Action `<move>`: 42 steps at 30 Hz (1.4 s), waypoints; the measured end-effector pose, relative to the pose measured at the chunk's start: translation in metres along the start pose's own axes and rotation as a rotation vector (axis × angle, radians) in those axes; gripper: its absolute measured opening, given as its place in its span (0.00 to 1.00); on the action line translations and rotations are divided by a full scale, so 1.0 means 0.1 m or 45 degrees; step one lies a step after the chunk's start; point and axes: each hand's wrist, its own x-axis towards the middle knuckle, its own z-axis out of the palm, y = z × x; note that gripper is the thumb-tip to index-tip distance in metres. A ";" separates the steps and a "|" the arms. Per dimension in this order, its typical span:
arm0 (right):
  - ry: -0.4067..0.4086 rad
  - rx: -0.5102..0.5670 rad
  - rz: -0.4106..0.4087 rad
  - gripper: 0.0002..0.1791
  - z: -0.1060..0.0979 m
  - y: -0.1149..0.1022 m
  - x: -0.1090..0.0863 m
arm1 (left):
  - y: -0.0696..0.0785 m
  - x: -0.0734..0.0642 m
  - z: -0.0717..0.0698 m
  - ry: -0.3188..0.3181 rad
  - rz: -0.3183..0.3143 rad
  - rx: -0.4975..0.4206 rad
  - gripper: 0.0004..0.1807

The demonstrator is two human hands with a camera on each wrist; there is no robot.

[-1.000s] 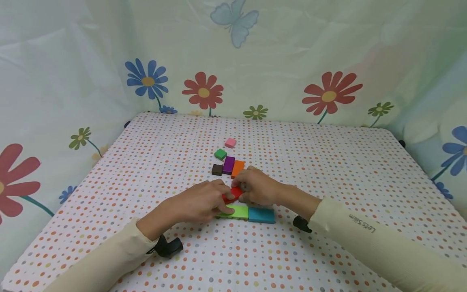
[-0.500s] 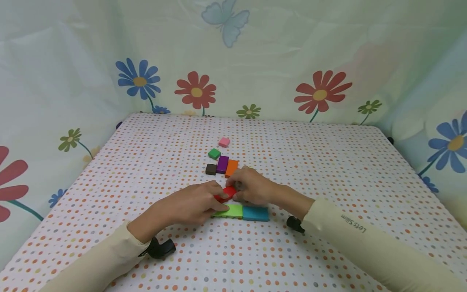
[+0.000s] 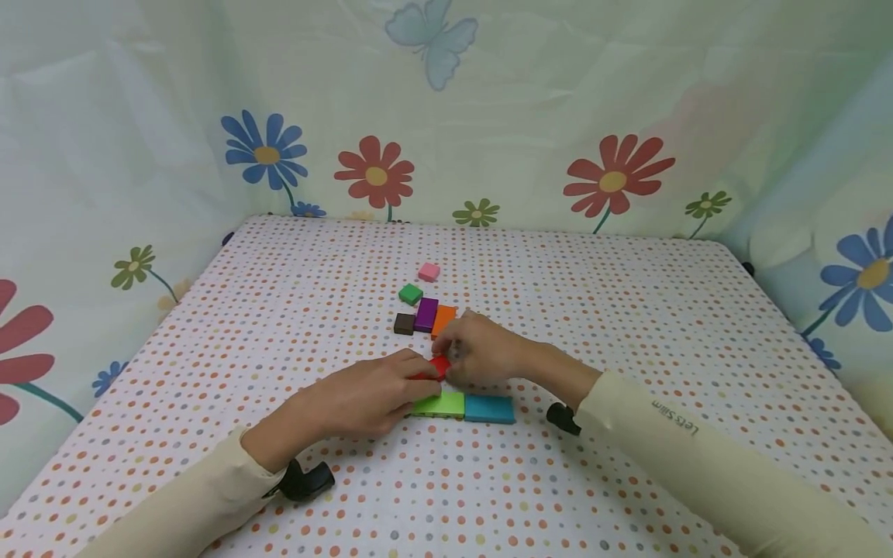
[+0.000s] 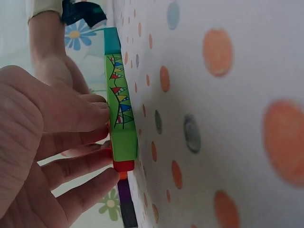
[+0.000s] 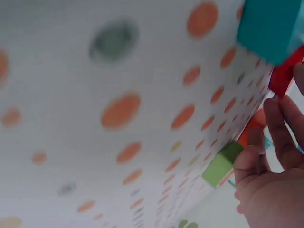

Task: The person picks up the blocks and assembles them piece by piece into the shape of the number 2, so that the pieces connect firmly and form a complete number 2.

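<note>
A red block (image 3: 439, 367) lies between both hands, mostly covered by fingers. My left hand (image 3: 373, 391) reaches over its left end with fairly straight fingers touching it; the thumb lies near the top edge of a lime green block (image 4: 121, 104) with painted bunting. The right hand (image 3: 481, 350) pinches the right end of the red block between thumb and fingers. A teal block (image 3: 489, 408) sits end to end with the lime one, nearer the body than the red. In the right wrist view, a green block (image 5: 219, 166) shows by the curled outer fingers; whether they hold it I cannot tell.
Beyond the hands lie an orange block (image 3: 443, 321), a purple block (image 3: 426, 315) and a brown block (image 3: 404, 324), side by side. Farther back are a green block (image 3: 410, 294) and a pink block (image 3: 429, 271). A dotted cloth (image 3: 593, 302) covers the table.
The head view has shifted slightly, then held steady. My left fingers have spread farther over the red block, and the thumb has lifted slightly off the lime one. The right hand stays nearly in place.
</note>
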 end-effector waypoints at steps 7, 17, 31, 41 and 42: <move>0.216 0.035 0.053 0.13 -0.15 0.11 0.09 | 0.00 0.02 0.03 -0.023 -0.050 -0.044 0.17; 0.303 -0.092 0.171 0.24 -0.28 0.29 0.24 | -0.05 0.07 0.03 -0.015 -0.011 -0.030 0.16; 0.205 -0.115 0.056 0.22 -0.23 0.36 0.32 | -0.04 0.09 0.03 -0.006 -0.014 -0.056 0.17; 0.156 -0.222 0.021 0.17 -0.24 0.30 0.49 | -0.06 0.04 0.04 -0.009 -0.052 -0.057 0.17; 0.152 -0.230 0.021 0.18 -0.24 0.29 0.50 | -0.06 0.03 0.04 -0.007 -0.052 -0.059 0.18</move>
